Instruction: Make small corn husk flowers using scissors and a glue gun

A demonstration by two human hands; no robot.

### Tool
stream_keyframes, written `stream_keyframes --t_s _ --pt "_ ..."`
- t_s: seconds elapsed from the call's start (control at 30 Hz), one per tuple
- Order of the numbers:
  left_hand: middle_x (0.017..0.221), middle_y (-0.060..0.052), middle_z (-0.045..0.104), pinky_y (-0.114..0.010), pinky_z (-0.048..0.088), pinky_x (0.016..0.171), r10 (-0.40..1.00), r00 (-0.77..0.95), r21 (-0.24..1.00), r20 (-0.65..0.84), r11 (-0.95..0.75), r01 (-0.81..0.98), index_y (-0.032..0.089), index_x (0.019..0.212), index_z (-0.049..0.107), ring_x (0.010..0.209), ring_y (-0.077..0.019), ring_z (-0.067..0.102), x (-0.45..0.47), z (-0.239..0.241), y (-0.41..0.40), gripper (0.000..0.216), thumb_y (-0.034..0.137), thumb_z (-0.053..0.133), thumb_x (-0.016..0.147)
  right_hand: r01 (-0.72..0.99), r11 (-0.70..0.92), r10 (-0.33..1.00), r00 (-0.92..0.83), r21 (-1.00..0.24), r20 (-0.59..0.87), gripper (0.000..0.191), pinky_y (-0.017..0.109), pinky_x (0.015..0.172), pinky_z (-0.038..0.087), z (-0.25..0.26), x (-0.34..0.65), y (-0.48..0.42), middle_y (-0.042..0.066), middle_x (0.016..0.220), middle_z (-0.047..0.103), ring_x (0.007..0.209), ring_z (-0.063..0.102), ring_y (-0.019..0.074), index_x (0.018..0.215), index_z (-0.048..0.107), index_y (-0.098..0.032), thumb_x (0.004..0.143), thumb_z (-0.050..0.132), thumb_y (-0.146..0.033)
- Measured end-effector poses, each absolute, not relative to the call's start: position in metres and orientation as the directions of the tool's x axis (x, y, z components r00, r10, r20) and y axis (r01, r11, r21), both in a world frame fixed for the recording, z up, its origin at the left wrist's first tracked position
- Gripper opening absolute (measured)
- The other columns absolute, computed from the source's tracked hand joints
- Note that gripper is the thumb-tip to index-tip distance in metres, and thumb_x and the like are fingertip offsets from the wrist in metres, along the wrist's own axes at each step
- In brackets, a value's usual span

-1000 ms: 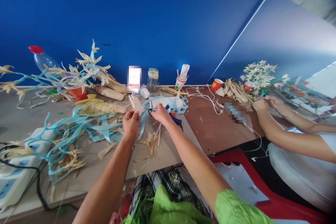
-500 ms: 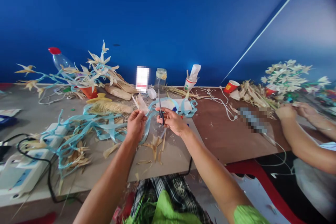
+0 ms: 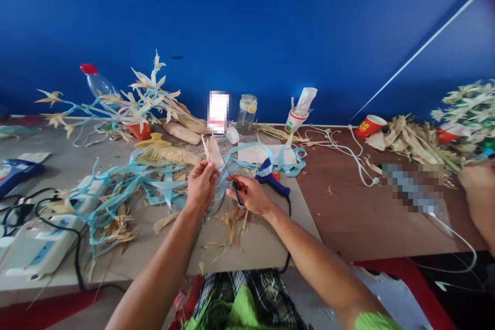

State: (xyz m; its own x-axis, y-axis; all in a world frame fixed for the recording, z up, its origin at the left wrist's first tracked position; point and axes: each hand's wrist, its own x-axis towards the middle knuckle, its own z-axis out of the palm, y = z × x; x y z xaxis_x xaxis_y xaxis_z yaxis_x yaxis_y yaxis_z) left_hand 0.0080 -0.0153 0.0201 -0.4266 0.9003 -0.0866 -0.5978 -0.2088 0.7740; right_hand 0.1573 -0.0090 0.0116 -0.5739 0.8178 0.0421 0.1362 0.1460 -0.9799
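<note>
Pinched between the fingers of my left hand [image 3: 201, 181] is a pale piece of corn husk [image 3: 215, 151], its pointed ends standing up. My right hand [image 3: 250, 193] grips a pair of scissors [image 3: 236, 194] by the dark handles, and the thin blade points up and left toward the husk. Whether the blade touches the husk I cannot tell. Just beyond my right hand lies a blue glue gun [image 3: 279, 185]. Light-blue ribbon [image 3: 166, 192] spreads in loops to the left and behind both hands. Dry husk scraps [image 3: 231, 219] lie on the table below them.
Husk flowers on blue stems stand in a red cup [image 3: 139, 131] at the back left. A white power strip [image 3: 42, 247] with black cords lies at left. Toward the back are a glass jar [image 3: 246, 116] and a white cup [image 3: 295, 121]. Another person's arm [image 3: 479, 191] shows at right.
The view has shifted, and the other person's arms are mostly out of frame. The scissors have tilted so the blade leans left toward the husk. The glue gun now shows more fully.
</note>
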Motion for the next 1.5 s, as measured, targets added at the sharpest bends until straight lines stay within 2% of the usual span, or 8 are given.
stream_keyframes --t_s 0.17,0.4,1.13,1.5 --pt "0.054 0.005 0.054 -0.015 0.038 0.050 0.903 -0.424 0.782 -0.071 -0.214 -0.585 0.014 0.068 0.060 0.047 -0.0029 0.047 0.010 0.020 -0.016 0.026 0.024 0.081 0.056 0.194 0.220 0.816 -0.573 -0.956 0.071 0.035 0.020 0.054 0.033 0.013 0.156 -0.014 -0.003 0.065 0.050 0.059 0.041 0.0085 0.097 0.063 -0.015 0.074 0.067 -0.041" --pt "0.052 0.005 0.053 -0.017 0.040 0.051 0.903 -0.424 0.781 -0.071 -0.214 -0.587 0.015 0.068 0.059 0.045 -0.0033 0.045 0.011 0.019 -0.016 0.027 0.025 0.082 0.055 0.129 0.172 0.807 -0.587 -0.977 0.064 0.028 0.019 0.055 0.035 0.009 0.150 -0.014 -0.004 0.066 0.048 0.059 0.041 0.0078 0.090 0.061 -0.015 0.076 0.066 -0.039" --pt "0.049 0.006 0.050 -0.018 0.040 0.051 0.928 -0.369 0.784 -0.056 -0.188 -0.591 0.016 0.067 0.057 0.045 -0.0047 0.046 0.014 0.020 -0.019 0.027 0.027 0.080 0.060 0.091 0.171 0.794 -0.602 -0.981 0.083 0.031 0.020 0.054 0.032 0.006 0.148 -0.016 -0.004 0.067 0.045 0.059 0.038 0.0079 0.095 0.060 -0.015 0.078 0.064 -0.042" --pt "0.050 0.006 0.050 -0.017 0.040 0.052 0.924 -0.380 0.772 -0.049 -0.206 -0.602 0.015 0.066 0.057 0.045 -0.0030 0.044 0.013 0.020 -0.017 0.027 0.026 0.081 0.059 0.144 0.221 0.819 -0.565 -0.965 0.103 0.035 0.021 0.054 0.033 0.003 0.147 -0.016 -0.003 0.065 0.046 0.057 0.037 0.0087 0.100 0.062 -0.015 0.078 0.064 -0.043"
